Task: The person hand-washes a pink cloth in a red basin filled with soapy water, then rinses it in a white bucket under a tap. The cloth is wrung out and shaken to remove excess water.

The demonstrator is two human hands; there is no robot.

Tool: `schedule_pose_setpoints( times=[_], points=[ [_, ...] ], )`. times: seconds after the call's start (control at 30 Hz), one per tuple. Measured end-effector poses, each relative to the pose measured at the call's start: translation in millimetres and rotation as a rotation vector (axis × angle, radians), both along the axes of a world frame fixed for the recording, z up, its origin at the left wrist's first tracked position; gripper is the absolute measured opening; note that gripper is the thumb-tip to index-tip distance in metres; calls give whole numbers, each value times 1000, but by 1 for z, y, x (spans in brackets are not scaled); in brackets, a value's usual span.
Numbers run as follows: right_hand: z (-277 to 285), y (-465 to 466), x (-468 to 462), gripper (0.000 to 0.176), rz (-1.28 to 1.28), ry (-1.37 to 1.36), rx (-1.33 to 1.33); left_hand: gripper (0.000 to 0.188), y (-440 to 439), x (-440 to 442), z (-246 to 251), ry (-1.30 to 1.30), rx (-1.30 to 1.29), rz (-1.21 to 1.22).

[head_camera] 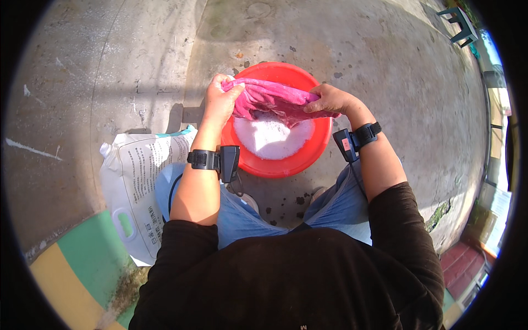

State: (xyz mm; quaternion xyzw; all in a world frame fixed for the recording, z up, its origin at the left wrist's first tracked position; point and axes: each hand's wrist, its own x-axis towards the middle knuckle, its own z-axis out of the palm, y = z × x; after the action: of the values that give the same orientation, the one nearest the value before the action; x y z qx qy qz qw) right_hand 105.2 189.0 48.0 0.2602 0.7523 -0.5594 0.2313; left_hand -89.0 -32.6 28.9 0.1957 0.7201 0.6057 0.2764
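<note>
A wet pink cloth (272, 97) is stretched between my two hands above a red plastic basin (284, 169). My left hand (220, 97) grips its left end, thumb on top. At the opposite end, my right hand (332, 100) pinches the cloth near the basin's right rim. White suds (274, 138) fill the basin's bottom, and the lower folds of the cloth hang close over them. Whether those folds touch the foam I cannot tell. The far inside of the basin is partly hidden by the cloth.
A white refill pouch (144, 165) with a spout, a handle hole and printed writing stands by my left knee. Concrete floor (392, 103) with damp spots surrounds the basin. A small green stool (460, 27) is at the far right. A green and yellow painted surface (88, 243) lies at lower left.
</note>
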Motion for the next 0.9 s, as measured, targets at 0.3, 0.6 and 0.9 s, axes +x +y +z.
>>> schedule_pose_setpoints(
  times=[0.3, 0.6, 0.9],
  points=[
    [-5, -50, -20, 28, -446, 349, -487, 24, 15, 41, 8, -930, 235, -142],
    [-20, -49, -18, 53, -72, 120, -108, 24, 17, 47, 0, -873, 129, 37],
    [-66, -72, -19, 61, -197, 548, 47, 41, 10, 30, 17, -1214, 593, -273]
  ],
)
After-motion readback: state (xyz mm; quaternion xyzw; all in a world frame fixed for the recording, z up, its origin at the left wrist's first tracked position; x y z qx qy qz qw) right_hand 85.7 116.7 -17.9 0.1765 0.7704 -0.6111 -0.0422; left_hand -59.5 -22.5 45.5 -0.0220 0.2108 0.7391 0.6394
